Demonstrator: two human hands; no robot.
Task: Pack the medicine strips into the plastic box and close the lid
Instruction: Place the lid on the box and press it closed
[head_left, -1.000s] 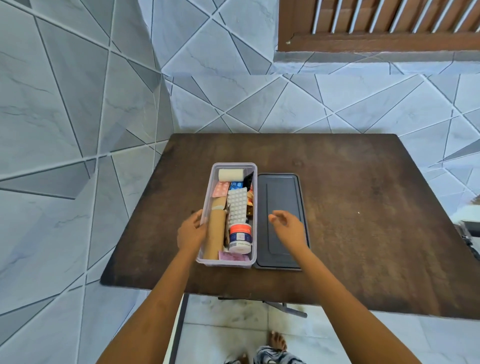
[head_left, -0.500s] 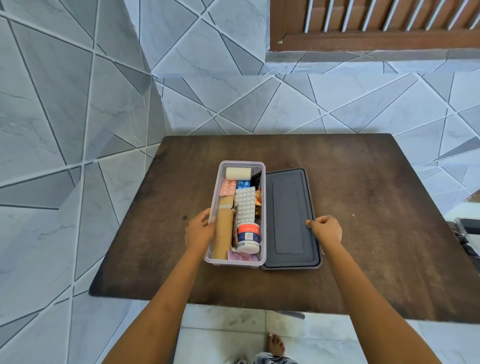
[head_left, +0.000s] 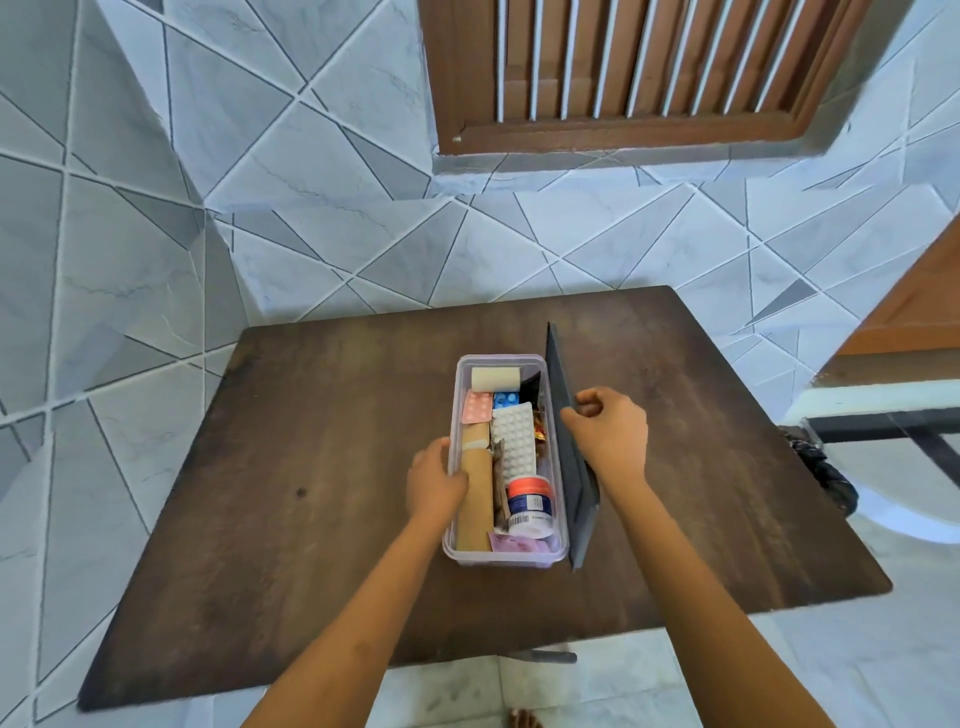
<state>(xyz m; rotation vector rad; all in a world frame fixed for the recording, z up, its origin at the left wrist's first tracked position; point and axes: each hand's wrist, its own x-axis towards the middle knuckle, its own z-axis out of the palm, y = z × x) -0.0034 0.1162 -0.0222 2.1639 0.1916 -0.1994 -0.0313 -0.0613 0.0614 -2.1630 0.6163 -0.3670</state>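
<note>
A clear plastic box (head_left: 451, 540) stands near the middle of the brown table (head_left: 311, 467). Inside lie a white pill strip (head_left: 513, 441), a pink strip (head_left: 478, 407), a blue strip (head_left: 505, 399), a white roll (head_left: 495, 378), a tan tube (head_left: 475, 504) and a small red-capped jar (head_left: 529, 505). My left hand (head_left: 435, 480) grips the box's left wall. My right hand (head_left: 608, 434) holds the dark grey lid (head_left: 563, 395), tilted up on edge along the box's right side.
Tiled walls stand behind and to the left of the table. A wooden shutter (head_left: 613, 67) is above the far wall. A white and dark frame (head_left: 883, 415) with a black bag stands at the right. My foot (head_left: 522, 719) shows below the table's front edge.
My right hand moved from above the flat lid to its right edge, gripped it and lifted it onto its side. My left hand stayed on the box.
</note>
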